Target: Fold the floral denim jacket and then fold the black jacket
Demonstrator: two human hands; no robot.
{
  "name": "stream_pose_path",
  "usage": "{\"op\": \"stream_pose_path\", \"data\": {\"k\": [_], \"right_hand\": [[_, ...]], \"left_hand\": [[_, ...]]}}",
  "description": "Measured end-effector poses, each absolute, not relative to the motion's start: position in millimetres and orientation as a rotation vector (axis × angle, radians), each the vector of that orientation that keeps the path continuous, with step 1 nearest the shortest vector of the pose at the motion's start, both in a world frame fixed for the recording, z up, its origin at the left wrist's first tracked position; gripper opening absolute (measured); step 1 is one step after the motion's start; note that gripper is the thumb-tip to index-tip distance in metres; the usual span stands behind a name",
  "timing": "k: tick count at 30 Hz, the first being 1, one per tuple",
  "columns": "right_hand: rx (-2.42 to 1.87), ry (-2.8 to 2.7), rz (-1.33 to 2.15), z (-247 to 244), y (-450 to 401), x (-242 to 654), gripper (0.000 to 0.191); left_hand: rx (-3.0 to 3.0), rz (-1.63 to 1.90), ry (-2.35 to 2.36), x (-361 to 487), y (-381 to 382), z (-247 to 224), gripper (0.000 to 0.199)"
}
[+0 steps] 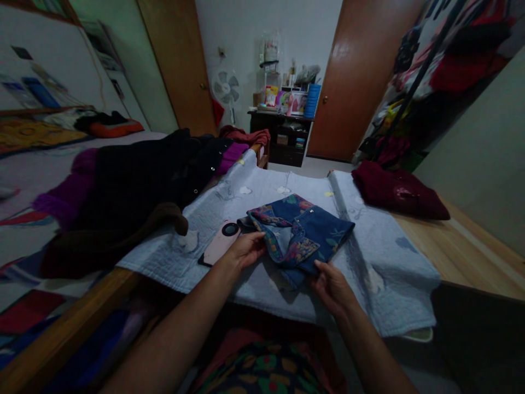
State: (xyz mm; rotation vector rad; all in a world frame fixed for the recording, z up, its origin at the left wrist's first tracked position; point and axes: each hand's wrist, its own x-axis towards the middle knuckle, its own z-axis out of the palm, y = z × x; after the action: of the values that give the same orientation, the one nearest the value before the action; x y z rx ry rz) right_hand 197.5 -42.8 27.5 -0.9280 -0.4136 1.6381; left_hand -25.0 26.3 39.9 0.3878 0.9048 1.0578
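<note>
Pinching denim garment (309,232): left hand (248,249) at 9 o'clock, right hand (333,284) at 5; tension both evenly, smooth creases.

**Parts you cannot see fully**

The underside of the denim garment (328,224) is hidden from you — and in your right hand (333,285) the lower fingers are too dim to count. Both your forearms (180,328) and your patterned clothing (266,364) are cut by the bottom edge. The hanging clothes (467,68) leave the picture at top right. Print on the yellow packet (271,94) is too small to read.
</note>
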Motion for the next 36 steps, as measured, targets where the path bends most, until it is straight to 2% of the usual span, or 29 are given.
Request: {"op": "stream_pose_path", "data": {"k": [3,6,16,22,25,29,30,33,36], "right_hand": [[-0.942,-0.306,1.739,24.4,-45.2,193.2,0.039],[-0.959,-0.371,1.784,25.1,-48.8,189.8,0.031],[-0.954,-0.698,1.592,32.5,-57.1,180.6,0.053],[-0.857,-0.465,1.748,49.9,-56.2,174.4,0.053],[-0.793,-0.407,1.758,55.4,-53.9,169.1,0.047],[-0.826,-0.338,1.733,52.5,-49.8,164.3,0.043],[-0.846,-0.296,1.742,51.0,-49.0,164.3,0.043],[-0.906,-0.208,1.76,48.3,-48.4,166.8,0.041],[-0.945,-0.218,1.768,49.7,-49.9,169.8,0.04]], "left_hand": [[0.333,1.027,0.872,-24.8,29.3,40.3,0.02],[0.332,1.001,0.9,-24.1,30.9,40.4,0.014],[0.368,0.95,1.017,-23.0,33.1,41.6,0.013],[0.425,0.905,1.008,-23.8,34.8,45.4,0.018],[0.399,0.865,1.051,-23.1,33.4,48.3,0.019],[0.436,0.863,1.077,-21.7,26.7,48.8,0.009],[0.509,0.889,1.071,-21.4,24.3,47.4,0.012],[0.791,0.979,1.088,-20.1,16.5,38.8,0.039],[0.873,1.031,1.112,-16.3,9.2,26.2,0.05]]}}
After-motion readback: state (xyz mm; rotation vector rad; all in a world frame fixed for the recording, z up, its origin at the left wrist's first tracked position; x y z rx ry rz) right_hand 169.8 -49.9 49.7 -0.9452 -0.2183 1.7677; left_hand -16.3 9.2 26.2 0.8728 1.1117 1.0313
